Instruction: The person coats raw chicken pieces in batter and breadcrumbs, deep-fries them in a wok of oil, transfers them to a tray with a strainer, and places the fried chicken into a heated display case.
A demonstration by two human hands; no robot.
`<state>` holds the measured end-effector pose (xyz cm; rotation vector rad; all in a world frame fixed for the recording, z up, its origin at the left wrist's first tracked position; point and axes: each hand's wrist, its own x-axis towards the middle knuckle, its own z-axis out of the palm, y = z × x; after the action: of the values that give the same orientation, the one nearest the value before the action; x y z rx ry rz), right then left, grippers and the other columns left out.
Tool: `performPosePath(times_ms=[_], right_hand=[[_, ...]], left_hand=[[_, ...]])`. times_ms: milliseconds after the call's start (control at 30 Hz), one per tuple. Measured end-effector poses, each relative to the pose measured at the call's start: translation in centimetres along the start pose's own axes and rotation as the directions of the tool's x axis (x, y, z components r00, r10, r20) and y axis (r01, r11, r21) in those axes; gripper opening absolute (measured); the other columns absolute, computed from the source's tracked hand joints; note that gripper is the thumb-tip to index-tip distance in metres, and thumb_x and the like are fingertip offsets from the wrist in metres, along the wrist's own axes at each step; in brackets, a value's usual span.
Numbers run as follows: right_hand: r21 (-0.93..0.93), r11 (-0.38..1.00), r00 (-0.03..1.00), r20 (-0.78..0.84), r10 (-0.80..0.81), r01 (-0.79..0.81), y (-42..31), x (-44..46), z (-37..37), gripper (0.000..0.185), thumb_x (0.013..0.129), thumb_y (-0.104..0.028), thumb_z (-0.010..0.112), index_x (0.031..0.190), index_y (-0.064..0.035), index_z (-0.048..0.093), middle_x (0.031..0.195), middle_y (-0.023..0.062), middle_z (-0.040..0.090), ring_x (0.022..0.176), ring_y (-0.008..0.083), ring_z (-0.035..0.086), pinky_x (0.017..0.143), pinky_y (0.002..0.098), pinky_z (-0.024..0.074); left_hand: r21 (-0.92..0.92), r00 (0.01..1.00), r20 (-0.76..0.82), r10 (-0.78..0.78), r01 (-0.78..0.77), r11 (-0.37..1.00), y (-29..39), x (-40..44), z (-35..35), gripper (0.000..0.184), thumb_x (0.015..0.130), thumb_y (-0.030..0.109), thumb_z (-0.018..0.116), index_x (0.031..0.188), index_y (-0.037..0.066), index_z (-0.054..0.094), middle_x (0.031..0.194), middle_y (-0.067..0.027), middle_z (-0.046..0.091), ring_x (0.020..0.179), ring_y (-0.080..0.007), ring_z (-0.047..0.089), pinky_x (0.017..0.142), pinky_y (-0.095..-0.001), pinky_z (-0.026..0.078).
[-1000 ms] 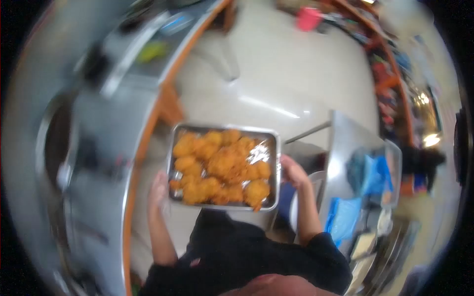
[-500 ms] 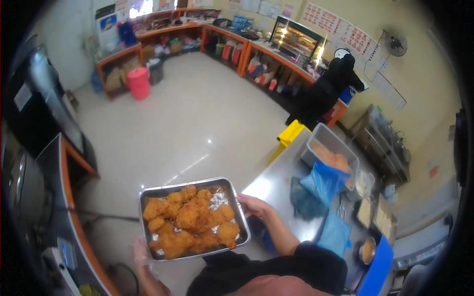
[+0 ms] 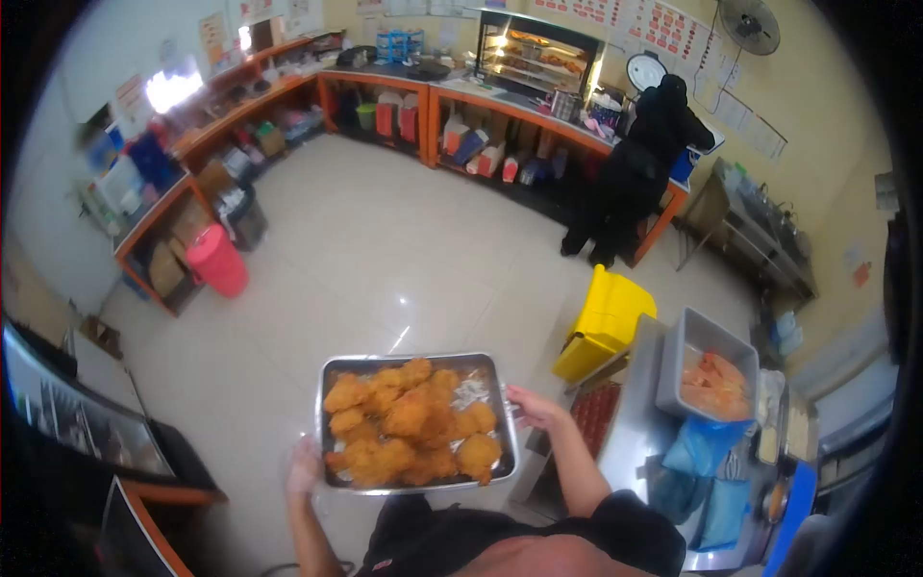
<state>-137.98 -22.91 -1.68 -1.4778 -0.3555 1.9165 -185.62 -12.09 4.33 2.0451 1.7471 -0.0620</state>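
A rectangular metal tray (image 3: 417, 489) is held level in front of my body. Pieces of golden fried chicken (image 3: 409, 418) are heaped in it, over what looks like crumpled foil at the right side. My left hand (image 3: 304, 465), in a thin clear glove, grips the tray's left edge. On the opposite edge, my right hand (image 3: 535, 408) holds the rim with its fingers partly hidden under the tray.
A steel table (image 3: 630, 423) at right bears a grey tub (image 3: 673, 380) of raw meat and blue bags (image 3: 707, 447). Beyond stand a yellow bin (image 3: 606, 322) and a person in black (image 3: 630, 173) near a lit display cabinet (image 3: 538, 58). A pink bin (image 3: 218, 262) is at left.
My view has turned and moved forward into the room. The tray stays in both hands and sits further right in view. More of the yellow bin and back counter shows.
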Motion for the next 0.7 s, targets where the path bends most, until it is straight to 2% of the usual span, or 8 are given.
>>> performPosePath(times_ms=[133, 233, 267, 367, 400, 533, 633, 700], right_hand=[[0.032, 0.997, 0.981, -0.178, 0.074, -0.069, 2.5, -0.9, 2.5, 0.039, 0.096, -0.035, 0.039, 0.132, -0.0175, 0.04, 0.117, 0.0022, 0.052, 0.092, 0.0225, 0.057, 0.07, 0.0433, 0.0532], [0.118, 0.993, 0.99, -0.138, -0.014, 0.031, 7.6, 1.8, -0.5, 0.039, 0.096, -0.034, 0.04, 0.132, -0.0166, 0.038, 0.118, 0.0021, 0.051, 0.091, 0.0251, 0.058, 0.07, 0.0461, 0.053], [0.163, 0.986, 0.984, -0.176, -0.015, 0.044, 7.6, 1.4, 0.4, 0.039, 0.096, -0.032, 0.04, 0.131, -0.0159, 0.039, 0.118, 0.0024, 0.051, 0.092, 0.026, 0.059, 0.07, 0.0476, 0.0527], [0.111, 0.993, 0.979, -0.205, -0.015, 0.038, 8.5, 1.5, 1.4, 0.033, 0.096, -0.031, 0.041, 0.126, -0.0156, 0.045, 0.114, 0.0031, 0.054, 0.087, 0.0248, 0.061, 0.069, 0.044, 0.0532], [0.123, 0.991, 0.978, -0.208, -0.019, 0.046, 9.3, 2.2, 1.2, 0.033, 0.096, -0.031, 0.04, 0.125, -0.0155, 0.045, 0.114, 0.0033, 0.054, 0.087, 0.0249, 0.061, 0.068, 0.0434, 0.0532], [0.032, 0.999, 0.968, -0.249, 0.001, 0.007, 10.1, 2.5, -0.5, 0.033, 0.097, -0.031, 0.038, 0.126, -0.0154, 0.044, 0.113, 0.0044, 0.055, 0.084, 0.0249, 0.061, 0.068, 0.0412, 0.0528], [0.108, 0.994, 0.957, -0.289, -0.004, 0.037, 10.3, 2.1, 0.3, 0.031, 0.098, -0.031, 0.036, 0.123, -0.0152, 0.044, 0.113, 0.004, 0.054, 0.083, 0.025, 0.06, 0.068, 0.0402, 0.0523], [0.05, 0.999, 0.972, -0.236, 0.008, 0.004, 8.8, 0.1, 1.8, 0.031, 0.098, -0.03, 0.035, 0.124, -0.0149, 0.042, 0.115, 0.004, 0.053, 0.085, 0.0259, 0.058, 0.069, 0.0414, 0.0515]], left_hand=[[-0.084, 0.992, 0.112, 0.057, -0.048, 0.995, -5.5, 2.8, 5.9, 0.04, 0.093, 0.034, 0.032, 0.109, 0.006, 0.056, 0.114, -0.0211, 0.055, 0.11, -0.0383, 0.048, 0.092, -0.0452, 0.039], [-0.135, 0.954, 0.269, -0.135, 0.177, 0.975, 0.5, 4.1, -0.6, 0.04, 0.092, 0.036, 0.032, 0.108, 0.009, 0.057, 0.114, -0.0178, 0.056, 0.109, -0.0374, 0.05, 0.089, -0.0447, 0.041], [-0.111, 0.976, 0.199, -0.086, 0.11, 0.988, 0.4, 4.2, -0.6, 0.038, 0.092, 0.035, 0.033, 0.106, 0.01, 0.058, 0.112, -0.0148, 0.058, 0.105, -0.0376, 0.053, 0.087, -0.0443, 0.042], [-0.167, 0.976, 0.21, -0.051, 0.088, 0.982, -1.9, 6.2, 2.5, 0.037, 0.091, 0.034, 0.034, 0.102, 0.01, 0.058, 0.109, -0.016, 0.059, 0.102, -0.0372, 0.054, 0.085, -0.0446, 0.043], [-0.121, 0.986, 0.11, 0.124, -0.11, 0.986, -5.4, 7.9, 7.2, 0.035, 0.089, 0.033, 0.035, 0.097, 0.008, 0.059, 0.104, -0.0181, 0.059, 0.1, -0.0376, 0.054, 0.085, -0.0451, 0.042], [-0.255, 0.981, 0.196, 0.002, 0.049, 0.966, -2.9, 6.5, 5.7, 0.034, 0.089, 0.027, 0.032, 0.094, 0.005, 0.058, 0.103, -0.0205, 0.058, 0.099, -0.0392, 0.053, 0.083, -0.0452, 0.042], [-0.143, 0.982, 0.168, 0.082, -0.057, 0.988, -4.5, 7.0, 6.6, 0.03, 0.089, 0.028, 0.035, 0.099, 0.011, 0.057, 0.106, -0.0174, 0.06, 0.099, -0.0385, 0.056, 0.084, -0.0489, 0.044], [-0.122, 0.984, 0.132, 0.12, -0.104, 0.987, -4.0, 5.8, 4.9, 0.027, 0.088, 0.025, 0.037, 0.097, 0.008, 0.057, 0.104, -0.0195, 0.06, 0.101, -0.0388, 0.055, 0.084, -0.0489, 0.044]])
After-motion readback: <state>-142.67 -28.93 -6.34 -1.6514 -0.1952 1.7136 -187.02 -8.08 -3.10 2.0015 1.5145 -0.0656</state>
